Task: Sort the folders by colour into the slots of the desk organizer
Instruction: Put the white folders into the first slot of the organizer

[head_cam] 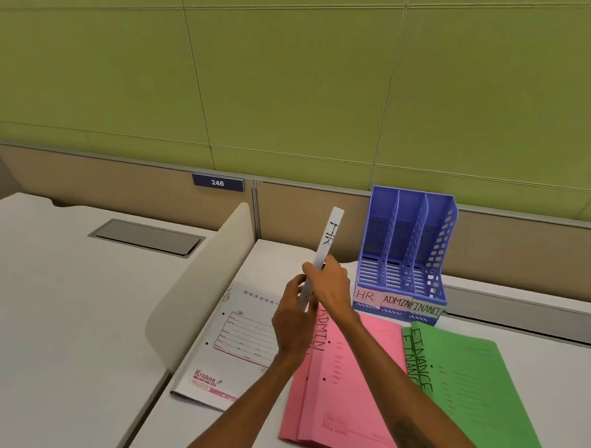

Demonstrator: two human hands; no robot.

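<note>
Both hands, left hand (294,321) and right hand (328,283), grip a white folder (324,251) marked "HR"; organizer (405,253) slots read HR, ADMIN, FINANCE.

The organizer (405,250) carries labels HR, ADMIN and FINANCE. The pink folder (351,381) reads ADMIN, the green folder (467,387) FINANCE, the white folder (243,344) Krishna. A blue plate (218,182) on the partition says 246.

organizer (406,243) slots open from above, desk divider (202,280) left — partition wall (305,203) behind
</note>
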